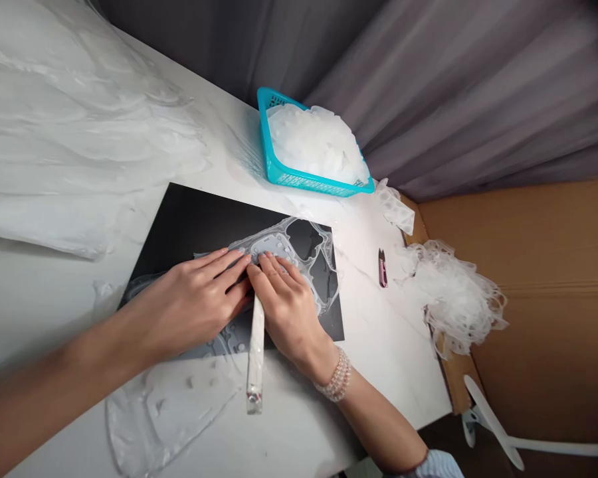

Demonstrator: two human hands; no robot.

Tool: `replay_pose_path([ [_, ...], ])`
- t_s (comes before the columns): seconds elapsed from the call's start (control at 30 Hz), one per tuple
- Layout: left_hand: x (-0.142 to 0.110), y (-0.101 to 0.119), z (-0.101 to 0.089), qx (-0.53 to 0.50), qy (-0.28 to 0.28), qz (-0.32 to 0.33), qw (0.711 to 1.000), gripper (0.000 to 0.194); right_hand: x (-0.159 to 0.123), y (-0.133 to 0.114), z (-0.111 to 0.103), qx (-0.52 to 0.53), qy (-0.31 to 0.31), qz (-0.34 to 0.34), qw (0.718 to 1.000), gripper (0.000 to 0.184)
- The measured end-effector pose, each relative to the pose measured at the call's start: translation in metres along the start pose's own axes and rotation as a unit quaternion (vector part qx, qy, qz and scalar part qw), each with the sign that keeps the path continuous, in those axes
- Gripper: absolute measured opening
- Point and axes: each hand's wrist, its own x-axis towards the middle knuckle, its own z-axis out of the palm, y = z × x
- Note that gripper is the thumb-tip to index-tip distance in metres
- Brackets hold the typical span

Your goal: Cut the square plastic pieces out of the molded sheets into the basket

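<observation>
On a black board (194, 212) lies a clear moulded silicone-like sheet (274, 244) with cut-out openings and small raised shapes. My left hand (204, 292) rests on the sheet with its fingers stretched out and close together. Beside it, my right hand (284, 299) has its fingertips down on the sheet, touching or nearly touching the left fingertips. It is closed around a slim stick-like tool with a white wrapped handle (256, 358), which points toward me. The tool's working end is hidden under my fingers.
A turquoise basket (319, 188) holds a heap of translucent pieces. Small thread snips (383, 269) lie right of the board, near a pile of clear scraps (458, 299) at the table edge. Clear sheets (70, 119) are stacked at left; another clear piece (169, 405) lies in front.
</observation>
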Motion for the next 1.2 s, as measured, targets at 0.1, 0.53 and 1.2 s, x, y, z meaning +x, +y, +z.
replay_pose_path([
  [0.1, 0.001, 0.000, -0.001, 0.012, 0.015, -0.004, 1.000, 0.033, -0.001, 0.014, -0.007, 0.111, 0.050, 0.053, 0.991, 0.030],
  [0.53, 0.017, -0.004, -0.012, -0.058, 0.036, -0.050, 0.996, 0.029, -0.025, 0.107, -0.068, 0.574, 0.246, 0.430, 0.653, 0.015],
  [1.2, 0.061, 0.006, -0.015, -0.597, -0.084, -0.470, 0.644, 0.024, 0.030, 0.067, -0.047, 0.545, -0.054, 0.301, 0.781, 0.056],
])
